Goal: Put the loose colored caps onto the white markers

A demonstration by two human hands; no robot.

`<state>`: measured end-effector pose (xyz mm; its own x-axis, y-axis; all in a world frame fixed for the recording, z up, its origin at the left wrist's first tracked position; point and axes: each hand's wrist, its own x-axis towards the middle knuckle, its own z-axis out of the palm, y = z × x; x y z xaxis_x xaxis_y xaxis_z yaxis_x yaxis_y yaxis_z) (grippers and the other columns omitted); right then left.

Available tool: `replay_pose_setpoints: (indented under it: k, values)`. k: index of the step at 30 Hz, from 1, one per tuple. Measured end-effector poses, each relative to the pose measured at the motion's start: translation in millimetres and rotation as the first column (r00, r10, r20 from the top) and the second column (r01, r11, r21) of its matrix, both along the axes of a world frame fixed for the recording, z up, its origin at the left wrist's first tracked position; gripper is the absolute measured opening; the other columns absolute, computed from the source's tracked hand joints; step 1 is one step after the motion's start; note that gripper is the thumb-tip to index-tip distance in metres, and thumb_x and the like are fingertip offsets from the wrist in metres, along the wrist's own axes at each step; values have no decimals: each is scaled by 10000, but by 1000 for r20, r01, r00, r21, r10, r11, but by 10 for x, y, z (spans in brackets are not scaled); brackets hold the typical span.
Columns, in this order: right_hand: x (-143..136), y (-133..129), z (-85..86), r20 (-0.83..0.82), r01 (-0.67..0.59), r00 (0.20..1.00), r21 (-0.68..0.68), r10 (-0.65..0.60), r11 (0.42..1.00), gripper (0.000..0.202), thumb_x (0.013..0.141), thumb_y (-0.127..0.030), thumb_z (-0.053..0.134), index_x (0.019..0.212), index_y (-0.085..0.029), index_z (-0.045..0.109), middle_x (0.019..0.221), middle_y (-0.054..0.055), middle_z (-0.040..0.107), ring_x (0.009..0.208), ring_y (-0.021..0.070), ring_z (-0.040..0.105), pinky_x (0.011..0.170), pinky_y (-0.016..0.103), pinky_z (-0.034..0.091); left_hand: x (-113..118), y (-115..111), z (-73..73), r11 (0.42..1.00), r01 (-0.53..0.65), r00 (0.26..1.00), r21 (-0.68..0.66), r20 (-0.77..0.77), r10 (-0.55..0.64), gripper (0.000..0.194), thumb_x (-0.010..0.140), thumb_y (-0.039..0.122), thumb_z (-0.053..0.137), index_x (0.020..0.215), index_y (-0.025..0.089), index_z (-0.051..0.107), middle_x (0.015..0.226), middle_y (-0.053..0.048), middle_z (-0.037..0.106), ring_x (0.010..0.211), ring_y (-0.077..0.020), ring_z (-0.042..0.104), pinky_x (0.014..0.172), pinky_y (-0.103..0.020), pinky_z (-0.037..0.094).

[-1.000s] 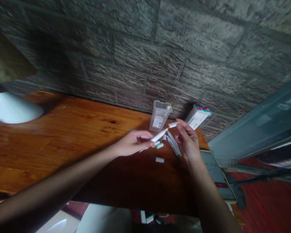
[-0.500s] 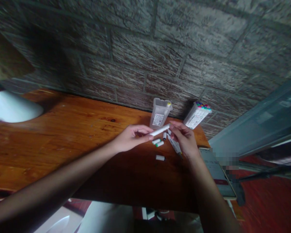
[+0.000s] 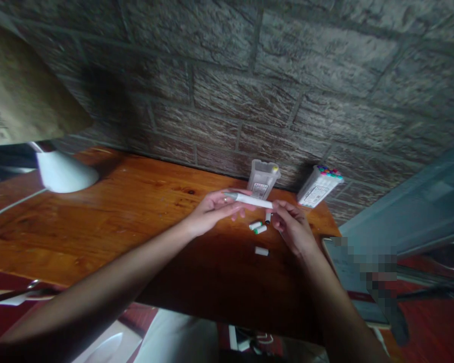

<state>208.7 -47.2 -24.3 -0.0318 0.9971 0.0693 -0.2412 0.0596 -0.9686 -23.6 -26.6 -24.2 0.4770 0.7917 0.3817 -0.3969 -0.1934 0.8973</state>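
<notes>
A white marker [image 3: 254,200] with a greyish left end lies between my two hands above the table. My left hand [image 3: 208,214] grips its grey end between thumb and fingers. Fingertips of my right hand [image 3: 293,227] pinch the opposite end. Below the marker, two white caps with green ends [image 3: 255,226] lie side by side. A cap with a dark end [image 3: 268,218] rests near my right fingers, and another white cap [image 3: 262,251] lies closer to me. Behind the marker stands a clear plastic case [image 3: 264,176] with a yellow-ended piece visible inside.
A second case [image 3: 320,187], full of colourful-ended markers, stands at the back right by the brick wall [image 3: 219,91]. A lamp with a white base [image 3: 66,171] is on the left. A tablet-like device [image 3: 340,262] lies at the right edge of the wooden table [image 3: 136,201].
The marker has turned from slanting up to the right to slanting slightly down. My left hand has shifted along to its grey end. The whole view has swung left.
</notes>
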Motion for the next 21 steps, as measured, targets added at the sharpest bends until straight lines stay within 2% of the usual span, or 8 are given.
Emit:
replay_pose_setpoints:
  k: [3,6,8,10,13,16,18,21]
  values:
    - [-76,-88,21,59,-110,992,4,110,994,257,755,-397,800,909,-208,717,732,9,703,502,56,451,451,191,291,22,4,1,995,-49,999,-91,9,50,487,883,482,658,1223,134,685,963,-143,764,723,-151,638,639,-261,443]
    - [-164,-165,30,196,-211,959,26,202,977,275,818,-438,745,957,-204,703,684,-6,645,517,67,457,468,199,318,37,9,-16,987,-3,999,-163,-40,-4,506,862,522,667,1147,107,716,881,-131,756,722,-152,639,647,-260,439]
    - [-211,-191,20,288,-242,932,43,220,969,289,855,-469,700,957,-198,692,638,-27,573,510,65,428,464,199,313,57,5,-46,977,38,997,-210,-59,-52,513,838,534,690,1117,106,724,854,-118,744,740,-160,640,658,-262,444]
    - [-234,-190,4,327,-237,922,58,206,970,312,874,-501,668,897,-190,677,595,-44,498,495,62,390,451,198,293,79,-7,-67,965,83,996,-248,-5,-87,567,828,604,659,1111,117,723,921,-128,739,849,-193,655,700,-274,464]
    - [-213,-154,-3,260,-146,959,91,118,985,361,874,-546,647,859,-186,668,585,-42,472,482,63,349,440,209,276,80,-28,-21,927,204,973,-315,169,-156,855,800,838,411,1154,114,696,1258,-189,662,1222,-286,568,887,-343,488]
    - [-157,-117,38,83,-44,996,71,38,997,351,842,-548,685,900,-201,677,646,-19,527,484,69,341,429,221,274,19,-51,128,860,308,938,-408,283,-201,1147,714,946,106,1335,99,566,1532,-197,429,1447,-323,356,1056,-429,426]
    - [-126,-106,82,-23,-12,1000,32,12,999,330,804,-529,731,879,-212,679,673,-11,539,485,68,326,421,220,273,-44,-72,242,850,299,940,-433,288,-184,1186,703,934,35,1448,102,433,1586,-187,339,1479,-319,306,1094,-455,399]
    - [-89,-93,127,-90,39,995,-12,-40,999,315,739,-502,790,829,-216,695,695,-2,534,499,70,322,409,218,287,-142,-102,356,880,248,956,-405,247,-156,1134,735,902,44,1533,133,279,1610,-172,291,1484,-313,297,1105,-469,387]
